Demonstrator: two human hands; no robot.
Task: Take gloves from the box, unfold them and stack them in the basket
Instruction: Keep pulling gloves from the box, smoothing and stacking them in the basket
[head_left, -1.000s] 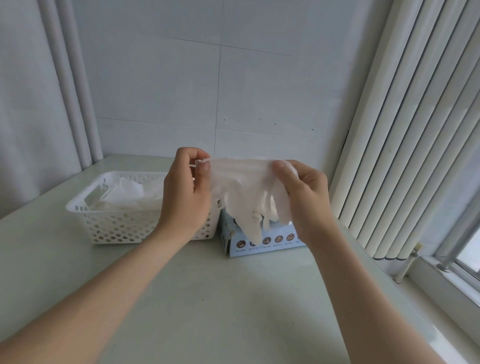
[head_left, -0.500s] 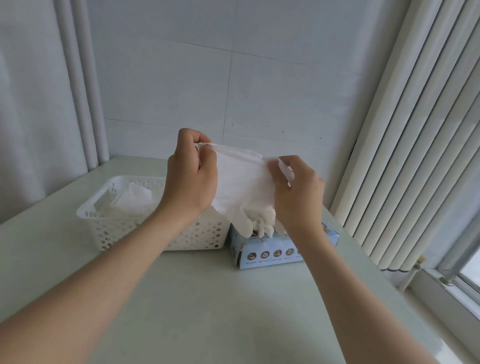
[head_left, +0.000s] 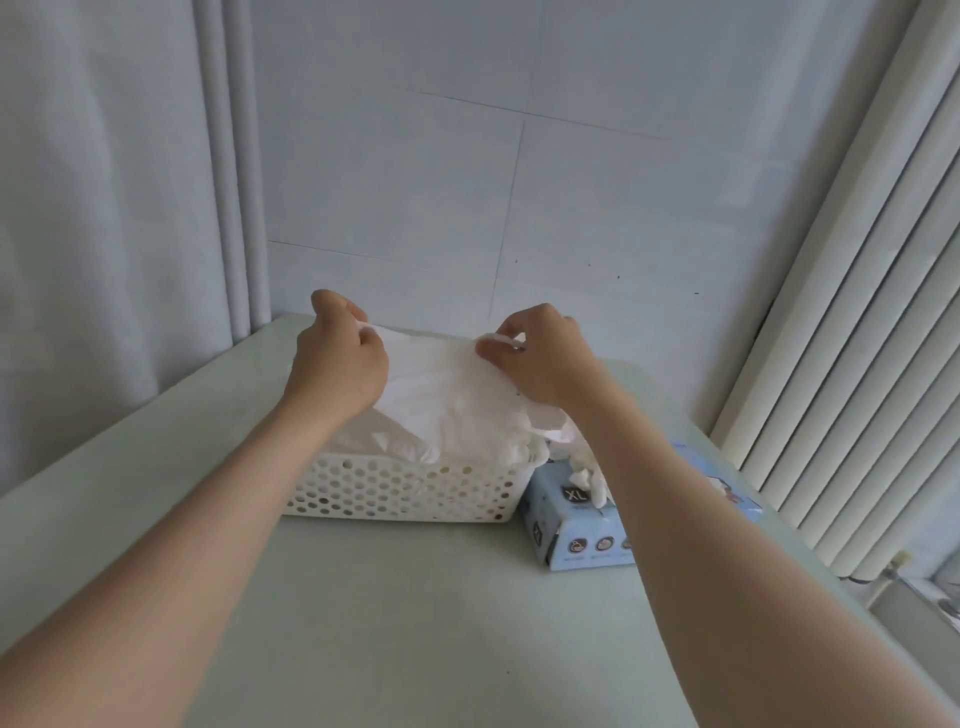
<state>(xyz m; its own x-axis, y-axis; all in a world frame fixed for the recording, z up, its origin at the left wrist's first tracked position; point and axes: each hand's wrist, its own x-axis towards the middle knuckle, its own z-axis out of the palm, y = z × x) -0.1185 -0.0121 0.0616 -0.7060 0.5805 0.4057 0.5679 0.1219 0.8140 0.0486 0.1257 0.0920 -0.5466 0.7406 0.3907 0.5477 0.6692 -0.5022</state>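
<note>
We hold a white glove (head_left: 441, 395) spread above the perforated basket (head_left: 405, 493), left hand (head_left: 337, 358) and right hand (head_left: 545, 358) each pinching its top edge in a closed grip. The blue box (head_left: 576, 525), spare gloves (head_left: 587, 475) poking out, sits beside the basket on the worktop (head_left: 415, 623).

The basket (head_left: 395, 493) sits on the bench (head_left: 415, 623) ahead of me, with the box (head_left: 576, 525) just beside its right end. My left grip (head_left: 337, 358) and right grip (head_left: 545, 358) hold a glove (head_left: 447, 384) stretched between them above the basket.
</note>
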